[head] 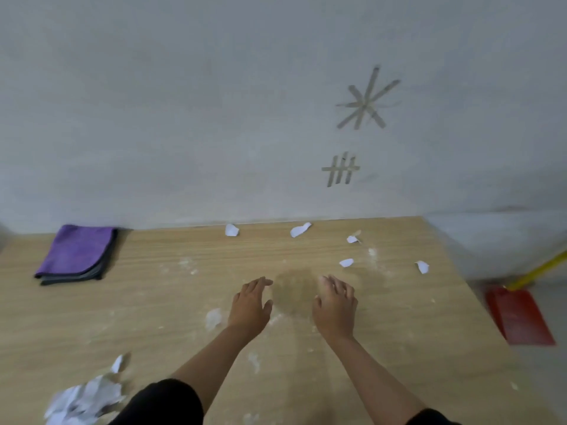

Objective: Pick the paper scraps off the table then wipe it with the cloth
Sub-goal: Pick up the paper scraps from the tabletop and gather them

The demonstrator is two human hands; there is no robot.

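Several white paper scraps lie on the wooden table: one at the back middle, one further right, smaller ones at the right and near the right edge. A pile of crumpled white paper sits at the near left. A folded purple cloth lies at the back left by the wall. My left hand and my right hand hover side by side over the table's middle, fingers spread, holding nothing.
White powdery smears and a darker damp patch mark the table around my hands. A red dustpan with a yellow handle stands on the floor past the right edge. A white wall closes the far side.
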